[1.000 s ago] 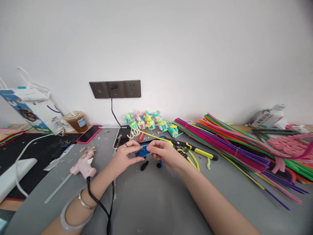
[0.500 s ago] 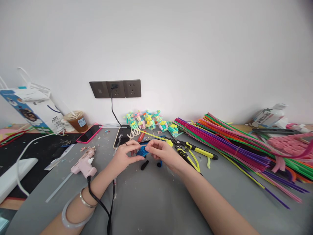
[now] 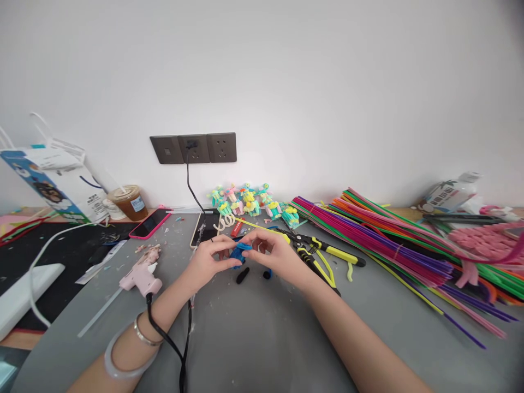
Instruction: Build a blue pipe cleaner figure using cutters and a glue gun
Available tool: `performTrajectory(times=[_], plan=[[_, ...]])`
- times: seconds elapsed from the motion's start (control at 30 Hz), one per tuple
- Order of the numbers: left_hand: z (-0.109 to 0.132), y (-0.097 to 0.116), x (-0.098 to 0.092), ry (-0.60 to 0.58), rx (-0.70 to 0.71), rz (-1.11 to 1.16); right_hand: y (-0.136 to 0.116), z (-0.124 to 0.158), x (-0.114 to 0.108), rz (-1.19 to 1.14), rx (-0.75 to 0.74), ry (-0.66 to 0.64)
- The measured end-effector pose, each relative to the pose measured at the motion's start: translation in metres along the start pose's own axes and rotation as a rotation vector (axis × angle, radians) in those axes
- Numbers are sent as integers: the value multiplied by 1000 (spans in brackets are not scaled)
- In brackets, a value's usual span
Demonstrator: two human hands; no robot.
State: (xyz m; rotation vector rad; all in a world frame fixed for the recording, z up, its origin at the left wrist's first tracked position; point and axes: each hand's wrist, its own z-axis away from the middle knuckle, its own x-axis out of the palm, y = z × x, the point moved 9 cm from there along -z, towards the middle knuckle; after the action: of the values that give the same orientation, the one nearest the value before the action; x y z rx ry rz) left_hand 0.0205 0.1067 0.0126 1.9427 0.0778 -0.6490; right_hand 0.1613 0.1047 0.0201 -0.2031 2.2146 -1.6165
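Between both hands is a small blue fuzzy piece (image 3: 238,254), partly covered by the fingers. My left hand (image 3: 208,261) pinches its left side between thumb and fingers. From the right, my right hand (image 3: 273,252) grips its upper edge with thumb and bent fingers. Just below, a small black piece (image 3: 243,275) lies on the grey table (image 3: 254,338), with a dark blue and black piece (image 3: 267,274) near my right hand. Pliers with yellow and black handles (image 3: 333,251) rest to the right of that hand.
A pink glue gun (image 3: 141,277) with a black cord lies at left, near a pink-edged phone (image 3: 150,224) and a drink cup (image 3: 129,203). Small pastel figures (image 3: 249,202) stand by the wall. Bundled coloured pipe cleaners (image 3: 385,245) spread across the right.
My right hand's fingers have shifted slightly left and up over the blue piece, which shows a flatter upper edge now. My left hand has barely moved.
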Motion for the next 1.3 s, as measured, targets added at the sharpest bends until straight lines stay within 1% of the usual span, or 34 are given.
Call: performTrajectory(times=[0.13, 0.2, 0.3, 0.37, 0.47, 0.5, 0.53, 0.57, 0.7, 0.73, 0.8, 0.93, 1.07, 1.13, 1.2, 1.23, 1.3], plan=[[0, -1, -1, 15, -11, 25, -1, 2, 5, -66, 21, -78], [-1, -1, -1, 14, -19, 20, 2, 2, 7, -138, 55, -88], [-1, 0, -1, 18, -28, 17, 10, 0, 6, -228, 117, -55], [-1, -1, -2, 28, -41, 19, 14, -2, 0, -227, 147, -9], [0, -6, -7, 83, -61, 8, 14, -2, -16, -102, 149, 69], [0, -7, -9, 107, -67, 3, 13, -2, -21, -43, 149, 71], [0, -9, -11, 131, -71, 0, 12, -1, -23, 8, 155, 43], [0, -11, -14, 150, -75, 0, 13, 1, -22, 47, 170, -19], [0, -16, -18, 181, -92, 1, 18, 17, -2, 123, 266, -382], [0, -17, -18, 183, -92, 2, 18, 22, 3, 145, 280, -441], [0, -17, -18, 185, -89, 5, 18, 28, 9, 205, 296, -494], [0, -17, -17, 186, -93, 25, 20, 33, 20, 347, 316, -502], [1, -19, -15, 180, -110, 29, 23, 33, 26, 392, 306, -505], [1, -18, -15, 175, -107, 22, 22, 34, 27, 348, 315, -527], [1, -16, -14, 167, -97, 7, 18, 32, 25, 251, 312, -531], [0, -14, -14, 161, -91, -3, 15, 30, 21, 190, 305, -506], [0, -11, -13, 141, -72, -18, 12, 23, 10, 64, 310, -404]])
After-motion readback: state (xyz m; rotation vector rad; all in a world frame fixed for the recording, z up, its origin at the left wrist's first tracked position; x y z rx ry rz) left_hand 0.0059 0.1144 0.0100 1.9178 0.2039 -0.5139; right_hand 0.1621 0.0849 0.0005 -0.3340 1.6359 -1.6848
